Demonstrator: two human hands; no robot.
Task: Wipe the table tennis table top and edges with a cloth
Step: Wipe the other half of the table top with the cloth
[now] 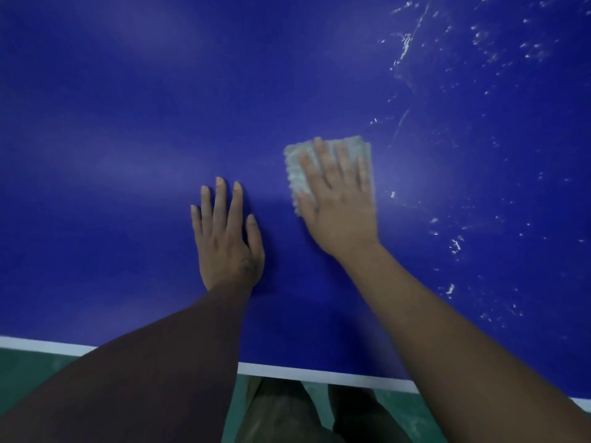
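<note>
Cloth [297,174], pale and folded, lies flat on the blue tabletop [128,123]. Right hand [339,206] presses on the cloth, grip flat, fingers straight. Left hand [225,241] rests palm-down just left of the cloth, grip wide, holding nothing. White specks [454,244] are scattered right of the cloth.

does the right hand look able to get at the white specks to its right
Probably yes: the right hand presses the cloth flat, and only bare blue table lies between it and the white specks.
</note>
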